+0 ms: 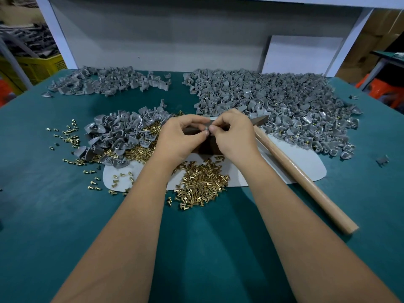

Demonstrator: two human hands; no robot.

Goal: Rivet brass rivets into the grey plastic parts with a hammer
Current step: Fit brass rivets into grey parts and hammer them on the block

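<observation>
Both hands met over a dark block (206, 145), fingertips almost touching. Left hand (181, 136) curled, thumb and forefinger pinched on a small grey plastic part (206, 128); right hand (234, 132) likewise curled, fingertips closed on something tiny against that part, probably a brass rivet, though too small and too hidden to tell for sure. Hammer (303, 178) lying unheld just right of the right hand, handle running back toward the body. Loose brass rivets (201, 182) heaped just below the wrists and left of the fingers; unworked grey parts (122, 132) piled to the left of the left hand; a large heap of parts (273, 106) beyond and right of the fingertips, some showing brass. Likely trouble: rivet slipping from the pinch and vanishing among the loose ones; rivet seated crooked in its hole, then bending under the blow; part shifting on the block once one hand lets go for the hammer; a fingertip left too near the strike.
</observation>
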